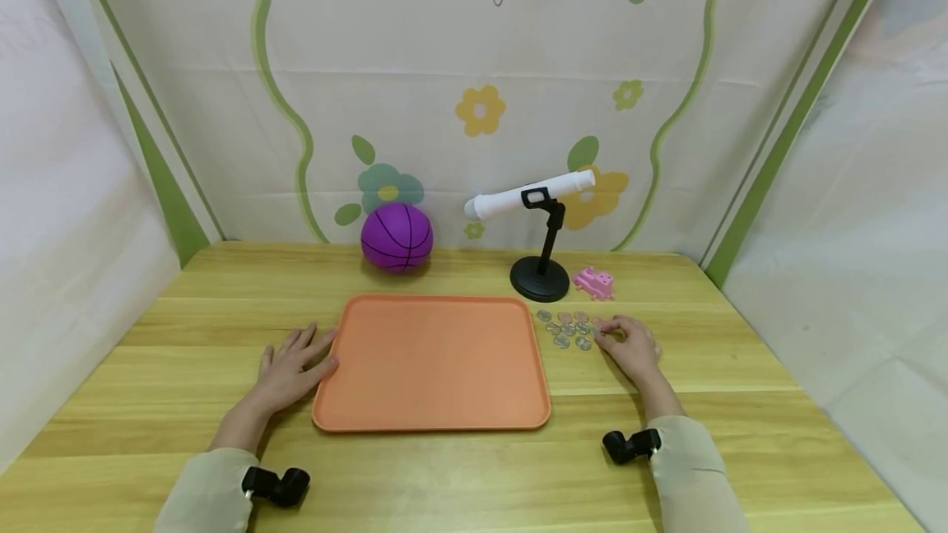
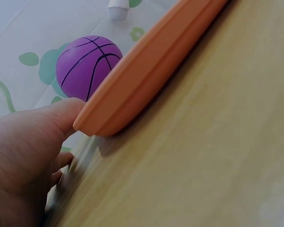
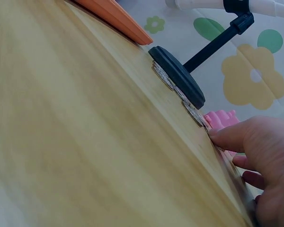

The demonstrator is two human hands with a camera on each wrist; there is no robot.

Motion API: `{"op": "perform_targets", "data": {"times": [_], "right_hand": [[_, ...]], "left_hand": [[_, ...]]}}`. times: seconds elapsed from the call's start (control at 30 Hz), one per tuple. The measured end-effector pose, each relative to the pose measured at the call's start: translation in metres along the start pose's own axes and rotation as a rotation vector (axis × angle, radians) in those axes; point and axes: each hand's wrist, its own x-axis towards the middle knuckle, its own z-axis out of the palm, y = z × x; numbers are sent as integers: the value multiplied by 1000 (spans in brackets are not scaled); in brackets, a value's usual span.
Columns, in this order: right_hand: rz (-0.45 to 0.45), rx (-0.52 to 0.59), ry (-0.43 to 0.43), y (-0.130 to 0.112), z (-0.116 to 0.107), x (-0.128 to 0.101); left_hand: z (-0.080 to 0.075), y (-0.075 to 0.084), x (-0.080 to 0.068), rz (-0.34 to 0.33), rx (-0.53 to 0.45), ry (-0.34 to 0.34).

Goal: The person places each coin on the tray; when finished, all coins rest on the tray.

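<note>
A shallow orange tray [image 1: 433, 364] lies on the wooden table. My left hand [image 1: 289, 373] rests at its left side, fingers spread and the thumb touching the rim; in the left wrist view the thumb [image 2: 68, 113] meets the tray's corner. Right of the tray lies a flat cluster of several silver and copper-coloured coins [image 1: 568, 330]. My right hand [image 1: 631, 348] is at the cluster's right edge, thumb and fingertips bent down to the coins. In the right wrist view the thumb [image 3: 232, 135] touches down beside the coins [image 3: 191, 113]. Whether a coin is pinched is hidden.
Behind the coins stands a white microphone [image 1: 533, 194] on a black stand [image 1: 541, 280]. A small pink toy [image 1: 595, 283] sits right of its base. The purple basketball [image 1: 397, 238] is behind the tray, near the patterned cloth backdrop [image 1: 415, 97].
</note>
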Motion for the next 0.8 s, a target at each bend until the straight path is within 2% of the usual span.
{"op": "perform_targets", "data": {"times": [0.33,0.6,0.8], "right_hand": [[16,-24,-15,-2,1,1],[69,-27,-43,-9,3,3],[61,-7,-35,-11,3,4]], "left_hand": [[1,-2,1,5,8,4],[2,-2,0,5,10,-1],[2,-2,0,9,6,7]]}}
